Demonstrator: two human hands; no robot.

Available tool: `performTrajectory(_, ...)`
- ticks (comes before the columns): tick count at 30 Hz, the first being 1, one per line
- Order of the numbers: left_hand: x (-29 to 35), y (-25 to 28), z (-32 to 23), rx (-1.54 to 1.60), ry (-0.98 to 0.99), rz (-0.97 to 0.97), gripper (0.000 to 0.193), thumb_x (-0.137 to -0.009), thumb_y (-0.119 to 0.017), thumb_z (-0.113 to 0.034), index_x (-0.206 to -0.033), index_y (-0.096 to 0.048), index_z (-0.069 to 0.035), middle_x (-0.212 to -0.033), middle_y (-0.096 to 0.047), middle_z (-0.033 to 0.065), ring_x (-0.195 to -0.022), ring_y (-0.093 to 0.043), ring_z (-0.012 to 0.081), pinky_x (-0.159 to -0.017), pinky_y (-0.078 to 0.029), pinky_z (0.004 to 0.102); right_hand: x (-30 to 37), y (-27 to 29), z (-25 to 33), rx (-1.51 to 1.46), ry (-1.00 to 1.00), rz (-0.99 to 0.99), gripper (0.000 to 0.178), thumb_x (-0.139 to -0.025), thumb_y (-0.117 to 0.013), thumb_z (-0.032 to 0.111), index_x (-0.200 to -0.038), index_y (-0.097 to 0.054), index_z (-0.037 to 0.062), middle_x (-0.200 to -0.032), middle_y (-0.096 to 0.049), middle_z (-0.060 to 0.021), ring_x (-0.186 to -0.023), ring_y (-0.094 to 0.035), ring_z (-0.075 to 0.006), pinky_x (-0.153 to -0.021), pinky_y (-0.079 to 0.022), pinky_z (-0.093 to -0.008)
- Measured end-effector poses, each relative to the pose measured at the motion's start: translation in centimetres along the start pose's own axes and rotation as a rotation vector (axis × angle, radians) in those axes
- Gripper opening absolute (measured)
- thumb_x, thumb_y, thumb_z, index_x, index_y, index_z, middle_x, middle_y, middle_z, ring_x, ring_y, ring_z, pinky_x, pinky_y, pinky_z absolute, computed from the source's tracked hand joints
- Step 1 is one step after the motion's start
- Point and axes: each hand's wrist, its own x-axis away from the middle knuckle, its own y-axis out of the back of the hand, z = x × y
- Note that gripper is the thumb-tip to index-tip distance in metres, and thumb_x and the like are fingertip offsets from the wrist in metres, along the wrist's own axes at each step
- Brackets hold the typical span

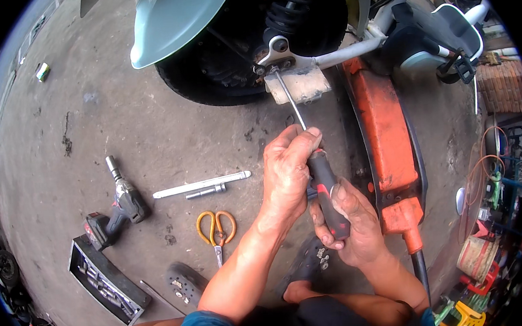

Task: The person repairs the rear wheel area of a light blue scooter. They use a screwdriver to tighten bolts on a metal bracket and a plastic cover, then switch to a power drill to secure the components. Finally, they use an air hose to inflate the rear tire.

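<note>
Both of my hands are closed around a long screwdriver (322, 173) with a black and red handle. My left hand (283, 173) pinches its steel shaft just above the handle. My right hand (358, 219) wraps the handle's lower end. The shaft reaches up to a white bracket (278, 46) beside the black wheel (196, 85) of a pale blue scooter, where its tip meets the hardware; the exact contact is too small to make out. Above the bracket sits a black coil shock absorber (288, 4). A worn, pale block (304, 85) lies just under the bracket.
An orange floor jack (384, 132) stands right of my hands. On the ground at left are a cordless impact wrench (126, 201), a silver bar (201, 184), a long socket (207, 192), orange-handled scissors (217, 228) and a tray (81, 281) of sockets. Shelved gear fills the right edge.
</note>
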Motion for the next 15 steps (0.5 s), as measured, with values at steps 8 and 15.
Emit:
performTrajectory(8,-0.1,0.1,0.2,-0.095,-0.067,-0.062,0.023,-0.089,-0.057,-0.019,-0.072,-0.054,-0.003,-0.063,-0.05,0.0024,-0.057,-0.043,0.0095,-0.054,-0.036,0.024,-0.1,-0.7,-0.6,0.064,0.021,0.004,0.033,-0.096,-0.057,0.036,-0.106,-0.048,0.0062,-0.077,-0.055,-0.0048,-0.053,-0.05,-0.0096,-0.041,-0.031,-0.0203)
performTrajectory(15,0.1,0.1,-1.4,-0.358,-0.084,-0.138,0.023,-0.087,-0.06,-0.017,-0.07,-0.054,-0.003,-0.061,-0.047,-0.001,-0.057,-0.039,0.0064,-0.051,-0.032,0.024,0.0,-1.4,-0.5,0.109,0.025,0.019,0.041,-0.098,-0.052,0.042,-0.11,-0.047,0.004,-0.079,-0.056,-0.0063,-0.052,-0.052,-0.0109,-0.041,-0.033,-0.0215)
